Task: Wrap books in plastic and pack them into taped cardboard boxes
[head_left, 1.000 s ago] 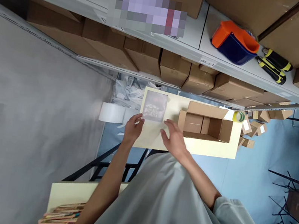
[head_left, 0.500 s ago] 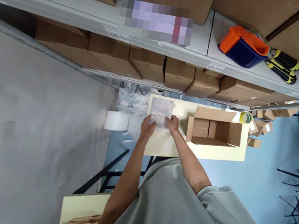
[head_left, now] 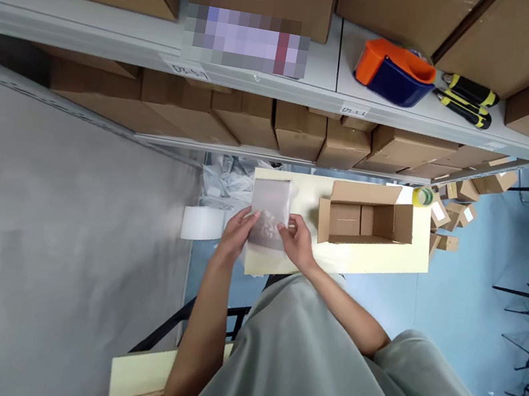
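Note:
A frosted plastic bag [head_left: 270, 209] with small pale items inside is held over the near end of a pale yellow table [head_left: 376, 260]. My left hand [head_left: 238, 233] grips the bag's left edge, fingers closed on it. My right hand [head_left: 295, 240] grips its right lower edge. An open, seemingly empty cardboard box [head_left: 365, 220] stands on the table just right of my right hand.
A white roll [head_left: 202, 223] and crumpled plastic bags [head_left: 227, 178] lie left of the table. Metal shelving above holds cardboard boxes, an orange-blue tape dispenser [head_left: 392, 72] and yellow-black tools [head_left: 466, 100]. Small boxes [head_left: 461, 200] and a tape roll [head_left: 423, 196] sit at the table's far right.
Both hands closed on the bag, which lay flat on the table, and lifted it toward me. My right hand came in from the right to grip it.

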Motion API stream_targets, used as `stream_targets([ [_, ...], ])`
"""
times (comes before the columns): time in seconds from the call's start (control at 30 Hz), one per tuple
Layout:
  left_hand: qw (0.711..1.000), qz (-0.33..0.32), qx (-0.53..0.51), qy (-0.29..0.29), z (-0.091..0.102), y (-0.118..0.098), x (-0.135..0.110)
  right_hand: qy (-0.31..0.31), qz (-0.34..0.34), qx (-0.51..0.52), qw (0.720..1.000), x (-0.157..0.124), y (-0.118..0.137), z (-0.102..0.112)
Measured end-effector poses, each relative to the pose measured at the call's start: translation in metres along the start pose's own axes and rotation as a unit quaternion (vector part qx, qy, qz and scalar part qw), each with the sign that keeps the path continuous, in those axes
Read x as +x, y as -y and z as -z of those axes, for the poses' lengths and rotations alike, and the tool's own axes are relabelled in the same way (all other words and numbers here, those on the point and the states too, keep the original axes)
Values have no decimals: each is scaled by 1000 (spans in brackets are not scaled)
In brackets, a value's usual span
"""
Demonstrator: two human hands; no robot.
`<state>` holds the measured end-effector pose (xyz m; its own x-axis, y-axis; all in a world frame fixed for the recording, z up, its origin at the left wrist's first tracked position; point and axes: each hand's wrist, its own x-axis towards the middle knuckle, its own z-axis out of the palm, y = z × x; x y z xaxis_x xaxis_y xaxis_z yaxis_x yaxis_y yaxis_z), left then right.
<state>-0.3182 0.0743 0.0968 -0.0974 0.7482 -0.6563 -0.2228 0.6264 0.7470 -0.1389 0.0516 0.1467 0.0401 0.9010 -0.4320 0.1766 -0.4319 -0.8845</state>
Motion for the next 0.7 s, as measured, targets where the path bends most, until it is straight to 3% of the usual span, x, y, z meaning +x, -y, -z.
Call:
stream_targets([
  [0.1, 997, 15, -23, 78, -13, -20, -37, 4, 1, 24, 1000, -36, 18, 41],
  [0.23, 995, 15, -26, 96, -47, -34, -73, -7, 16, 18, 1000, -62, 44, 97],
  [0.37, 993, 28, -16, 111, -82, -40, -89, -112, 56, 13, 992, -65, 64, 145],
  [0.7, 981, 18, 32, 189, -142, -63, -111, -154, 52, 136, 977, -53, 70, 223],
])
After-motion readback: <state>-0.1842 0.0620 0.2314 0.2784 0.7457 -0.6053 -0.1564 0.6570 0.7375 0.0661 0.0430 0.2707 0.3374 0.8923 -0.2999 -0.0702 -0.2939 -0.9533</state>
